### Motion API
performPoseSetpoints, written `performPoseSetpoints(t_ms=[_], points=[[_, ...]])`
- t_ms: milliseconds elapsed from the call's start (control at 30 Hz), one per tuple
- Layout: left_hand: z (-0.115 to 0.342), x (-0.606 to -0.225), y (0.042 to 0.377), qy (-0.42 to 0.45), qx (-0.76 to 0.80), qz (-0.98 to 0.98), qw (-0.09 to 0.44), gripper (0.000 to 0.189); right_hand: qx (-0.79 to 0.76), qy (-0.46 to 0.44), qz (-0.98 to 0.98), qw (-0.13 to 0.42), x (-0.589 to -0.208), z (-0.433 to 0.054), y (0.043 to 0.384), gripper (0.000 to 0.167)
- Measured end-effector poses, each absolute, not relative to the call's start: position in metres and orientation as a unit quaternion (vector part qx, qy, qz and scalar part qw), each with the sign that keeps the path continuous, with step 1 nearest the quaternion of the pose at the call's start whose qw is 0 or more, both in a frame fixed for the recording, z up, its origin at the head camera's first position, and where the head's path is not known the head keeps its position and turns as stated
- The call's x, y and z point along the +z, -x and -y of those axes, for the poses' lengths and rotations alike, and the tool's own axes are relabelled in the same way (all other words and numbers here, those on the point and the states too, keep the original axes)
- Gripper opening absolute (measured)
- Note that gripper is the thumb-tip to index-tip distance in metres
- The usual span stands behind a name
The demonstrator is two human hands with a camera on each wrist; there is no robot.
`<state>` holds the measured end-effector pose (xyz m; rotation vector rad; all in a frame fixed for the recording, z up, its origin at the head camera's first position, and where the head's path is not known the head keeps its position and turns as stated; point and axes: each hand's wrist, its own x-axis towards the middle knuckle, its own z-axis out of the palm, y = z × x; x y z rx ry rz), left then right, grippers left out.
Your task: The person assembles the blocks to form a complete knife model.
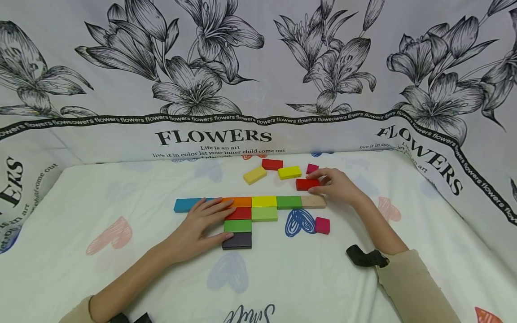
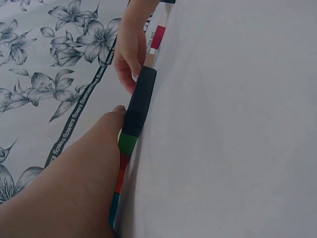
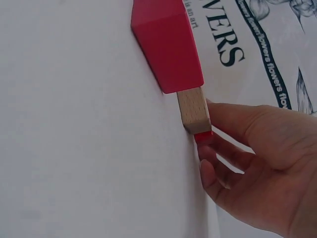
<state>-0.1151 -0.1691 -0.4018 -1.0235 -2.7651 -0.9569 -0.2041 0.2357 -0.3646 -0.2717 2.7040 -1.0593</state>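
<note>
My left hand (image 1: 202, 229) lies with spread fingers over the left part of a flat block arrangement, across the blue block (image 1: 186, 205) and the orange block (image 1: 239, 202). Its thumb touches the dark block (image 1: 237, 241) at the bottom of the short column. Beyond the row, my right hand (image 1: 337, 185) pinches the right end of a red block (image 1: 306, 184) between thumb and fingers. The row continues right with a yellow block (image 1: 264, 202), a green block (image 1: 288, 202) and a plain wood block (image 1: 313, 202). A light green block (image 1: 264, 214) touches the yellow one.
Behind the row lie a pale yellow block (image 1: 255, 175), another red block (image 1: 272, 164), a bright yellow block (image 1: 289, 172) and a small magenta block (image 1: 312, 168). A magenta cube (image 1: 322, 225) sits in front of the row's right end. A printed cloth covers the table and back.
</note>
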Motion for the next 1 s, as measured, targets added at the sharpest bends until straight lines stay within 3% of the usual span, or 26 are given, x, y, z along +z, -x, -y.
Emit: performPoseSetpoints(t_ms=[433,1000], points=[[0.170,-0.401,0.115,0.327,-0.310,0.892,0.016,0.064,-0.364,0.121,-0.920,0.083,-0.357,-0.235,0.200,0.042],[0.170,-0.401,0.115,0.331,-0.310,0.891,0.019,0.063,-0.362,0.133,-0.918,0.087,-0.337,-0.222,0.190,0.039]])
